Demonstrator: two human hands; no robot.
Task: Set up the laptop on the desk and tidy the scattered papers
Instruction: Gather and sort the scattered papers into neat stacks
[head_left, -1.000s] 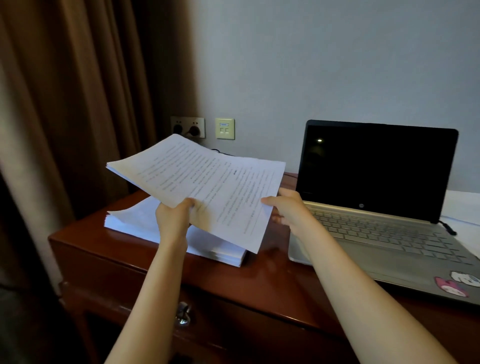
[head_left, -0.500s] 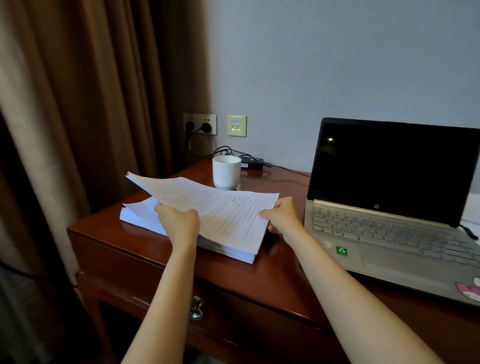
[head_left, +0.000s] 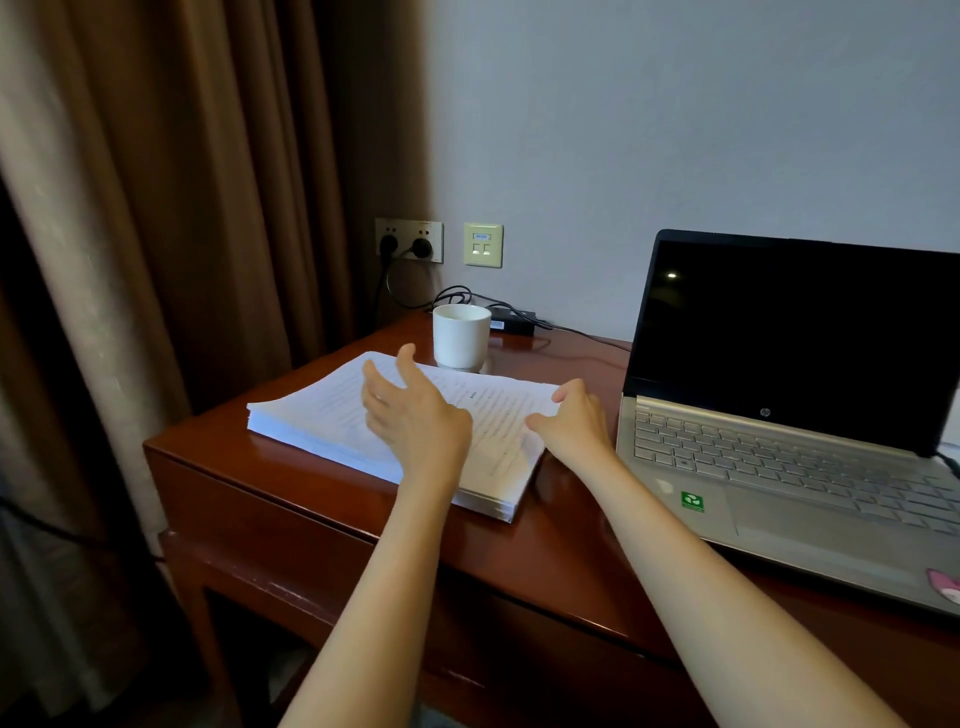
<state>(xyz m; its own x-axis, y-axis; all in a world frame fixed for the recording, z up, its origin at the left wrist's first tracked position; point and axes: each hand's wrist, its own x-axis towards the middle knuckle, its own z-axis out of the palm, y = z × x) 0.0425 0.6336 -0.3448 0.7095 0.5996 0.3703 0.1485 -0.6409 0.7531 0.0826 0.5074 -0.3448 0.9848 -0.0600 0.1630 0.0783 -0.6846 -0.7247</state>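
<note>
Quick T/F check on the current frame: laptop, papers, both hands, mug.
1. The laptop is open and its screen is dark. True.
2. The left hand grips a sheet in the air. False: it is open above the stack and holds nothing.
3. The mug stands behind the stack, toward the wall. True.
4. The right hand rests on the laptop keyboard. False: it rests on the stack's right edge, beside the laptop.
</note>
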